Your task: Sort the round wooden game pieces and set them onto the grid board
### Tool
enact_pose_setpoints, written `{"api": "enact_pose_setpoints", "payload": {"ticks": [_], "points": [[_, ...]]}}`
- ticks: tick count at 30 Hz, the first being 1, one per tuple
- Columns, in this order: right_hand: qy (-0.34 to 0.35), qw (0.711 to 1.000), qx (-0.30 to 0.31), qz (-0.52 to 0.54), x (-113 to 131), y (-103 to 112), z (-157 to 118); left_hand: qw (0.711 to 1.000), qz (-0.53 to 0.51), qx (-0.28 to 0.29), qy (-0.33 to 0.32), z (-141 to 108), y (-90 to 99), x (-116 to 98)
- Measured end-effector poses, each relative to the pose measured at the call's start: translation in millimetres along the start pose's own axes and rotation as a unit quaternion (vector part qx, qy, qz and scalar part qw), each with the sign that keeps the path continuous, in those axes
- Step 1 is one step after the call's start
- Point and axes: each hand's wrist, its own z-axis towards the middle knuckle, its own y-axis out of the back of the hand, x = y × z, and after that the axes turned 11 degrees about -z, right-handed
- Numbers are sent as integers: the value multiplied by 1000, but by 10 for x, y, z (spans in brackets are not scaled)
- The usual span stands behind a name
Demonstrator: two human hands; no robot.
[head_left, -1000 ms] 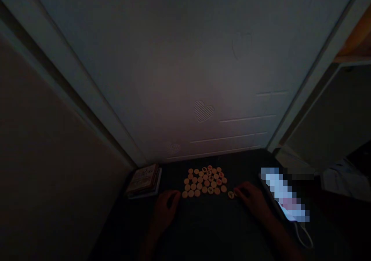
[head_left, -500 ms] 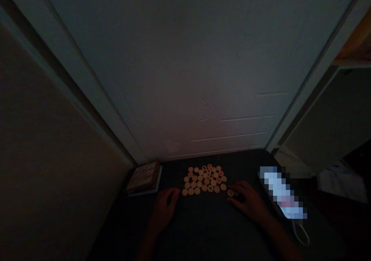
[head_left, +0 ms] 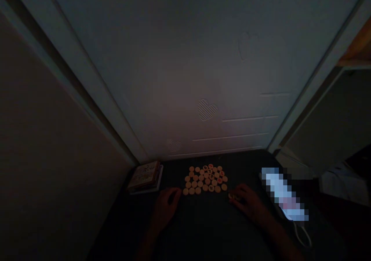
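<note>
Several round wooden discs [head_left: 201, 178] lie in rough rows on a dark table [head_left: 203, 226]; a few show red or dark marks. My left hand [head_left: 166, 207] rests at the left of the rows, thumb and fingers curved together near the lowest left disc; nothing can be made out in it. To the right of the rows, my right hand [head_left: 246, 201] has its fingers closed around a wooden disc [head_left: 231, 196], which is partly hidden under them.
Stacked books or boxes [head_left: 145, 177] sit at the table's back left. A lit, blurred-out screen [head_left: 284, 195] with a white cable [head_left: 303, 236] lies at the right. Behind the table rises a pale panel [head_left: 174, 79] with heart patterns.
The fingers of my right hand have closed further over the disc, which is now less visible. My left hand has hardly moved. The camera view has shifted slightly.
</note>
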Motion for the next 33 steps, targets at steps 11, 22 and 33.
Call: {"api": "enact_pose_setpoints", "payload": {"ticks": [11,22,33], "points": [[-10,999,-22,-29,70,27,-11,1000,10,-10,14,-7,-29,74],[-15,999,-20,-33,117,52,-13,1000,2,-3,23,-7,-15,45],[-6,999,-35,-39,97,8,-50,1000,-9,3,20,5,-32,71]]}}
